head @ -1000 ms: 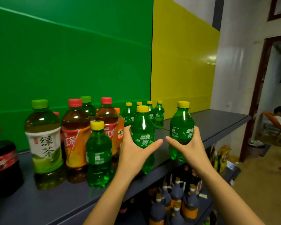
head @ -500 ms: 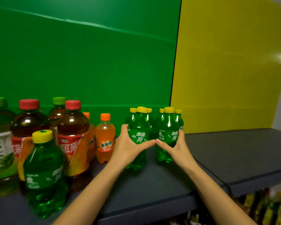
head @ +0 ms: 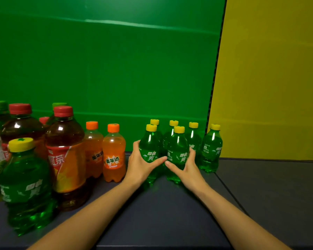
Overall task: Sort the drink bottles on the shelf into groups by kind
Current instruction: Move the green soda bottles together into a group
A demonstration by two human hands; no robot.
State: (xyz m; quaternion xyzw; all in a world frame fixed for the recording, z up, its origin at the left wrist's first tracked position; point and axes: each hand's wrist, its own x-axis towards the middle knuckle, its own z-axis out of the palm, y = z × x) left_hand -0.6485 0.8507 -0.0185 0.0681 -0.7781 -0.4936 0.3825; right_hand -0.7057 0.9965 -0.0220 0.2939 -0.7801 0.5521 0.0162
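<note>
Since the earlier frame, both held bottles have moved back to the yellow-capped green cluster (head: 193,139) on the shelf (head: 170,204). The left grip (head: 141,165) clasps the left bottle (head: 149,150); the right grip (head: 187,167) clasps the right bottle (head: 177,150). Advised: seat both bases flat before releasing.

A shelf (head: 170,213) carries all the bottles, with a left wall panel (head: 107,69) and a right wall panel (head: 269,78) behind it. At the far left stands a group of tea bottles (head: 65,150). A lone soda bottle (head: 25,177) stands before them, nearest the shelf's front edge. Just right of the tea bottles are two fizzy drink bottles (head: 114,156) side by side, the left one set slightly further back.

Right of these, the left hand (head: 140,165) grips the front-left soda bottle (head: 150,143) and the right hand (head: 186,168) grips the front-right soda bottle (head: 177,147). These two bottles stand touching. A back row of soda bottles (head: 194,139) stands behind them. An end soda bottle (head: 211,147) stands just right, before the seam between the panels.
</note>
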